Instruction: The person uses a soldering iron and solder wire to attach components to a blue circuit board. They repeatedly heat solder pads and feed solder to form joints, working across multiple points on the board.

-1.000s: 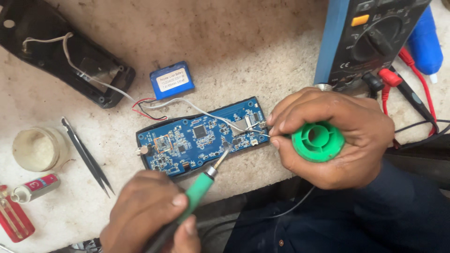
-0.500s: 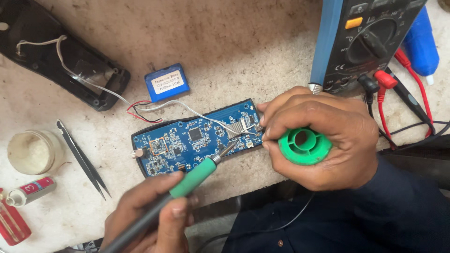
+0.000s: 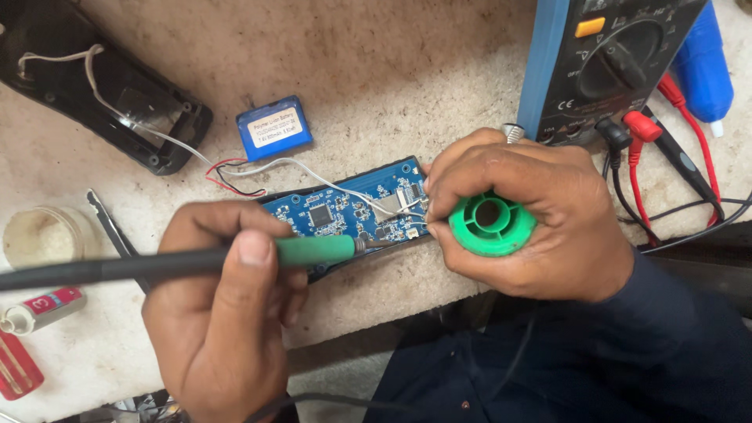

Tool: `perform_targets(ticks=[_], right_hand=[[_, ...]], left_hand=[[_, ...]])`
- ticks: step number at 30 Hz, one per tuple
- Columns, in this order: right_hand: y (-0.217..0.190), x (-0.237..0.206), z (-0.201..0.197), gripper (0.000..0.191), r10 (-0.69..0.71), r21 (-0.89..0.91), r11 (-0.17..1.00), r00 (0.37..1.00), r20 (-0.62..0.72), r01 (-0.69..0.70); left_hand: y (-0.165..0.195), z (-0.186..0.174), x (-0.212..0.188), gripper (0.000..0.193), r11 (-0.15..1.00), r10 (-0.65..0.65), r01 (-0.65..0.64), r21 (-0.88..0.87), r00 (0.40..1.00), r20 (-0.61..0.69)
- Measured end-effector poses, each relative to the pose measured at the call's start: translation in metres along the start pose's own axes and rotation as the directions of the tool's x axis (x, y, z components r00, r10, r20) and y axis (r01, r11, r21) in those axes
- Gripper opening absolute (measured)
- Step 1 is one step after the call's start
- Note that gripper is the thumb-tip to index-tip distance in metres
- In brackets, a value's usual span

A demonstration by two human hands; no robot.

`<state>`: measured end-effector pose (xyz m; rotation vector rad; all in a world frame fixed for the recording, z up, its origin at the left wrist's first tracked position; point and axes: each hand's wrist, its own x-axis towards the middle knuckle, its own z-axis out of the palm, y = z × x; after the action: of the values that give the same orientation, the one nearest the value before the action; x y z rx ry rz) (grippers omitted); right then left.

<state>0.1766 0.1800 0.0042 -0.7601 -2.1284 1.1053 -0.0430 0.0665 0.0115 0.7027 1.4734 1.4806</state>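
left hand (image 3: 223, 313) grips green soldering iron (image 3: 313, 251), tip on blue circuit board (image 3: 345, 211) | right hand (image 3: 525, 227) holds green solder spool (image 3: 492, 225) at board's right end | board lies flat on worktop (image 3: 376, 86), blue battery (image 3: 274, 128) near

A white rectangular label (image 3: 275, 127) tops the blue battery pack (image 3: 273, 128); a red label (image 3: 52, 301) wraps the small tube (image 3: 41, 309).

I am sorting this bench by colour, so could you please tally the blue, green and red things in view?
Blue: 4 – circuit board, battery pack, multimeter case, bottle.
Green: 2 – solder spool in the right hand, soldering iron grip in the left hand.
Red: 2 – probe plug, tool handle.
Total: 8
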Motion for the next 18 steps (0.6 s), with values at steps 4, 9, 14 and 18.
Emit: perform_targets(ticks=[4, 9, 14, 18], right_hand=[[0.001, 0.001, -0.001, 0.024, 0.006, -0.005, 1.000, 1.000, 0.018, -0.005], [0.001, 0.002, -0.002, 0.025, -0.026, -0.015, 1.000, 0.999, 0.025, 0.027], [0.002, 0.000, -0.002, 0.025, -0.034, -0.027, 0.999, 0.999, 0.033, 0.034], [0.002, 0.001, -0.002, 0.026, -0.042, -0.031, 0.999, 0.998, 0.044, 0.044]], left_hand=[[0.003, 0.005, 0.014, 0.019, 1.000, 0.000, 0.002, -0.028, 0.999, 0.042], [0.005, 0.008, 0.020, 0.017, 1.000, 0.019, -0.019, 0.003, 0.996, 0.087], [0.007, 0.010, 0.022, 0.018, 0.998, 0.031, -0.035, 0.051, 0.995, 0.090], [0.008, 0.010, 0.022, 0.019, 0.996, 0.026, -0.033, 0.079, 0.996, 0.091]])
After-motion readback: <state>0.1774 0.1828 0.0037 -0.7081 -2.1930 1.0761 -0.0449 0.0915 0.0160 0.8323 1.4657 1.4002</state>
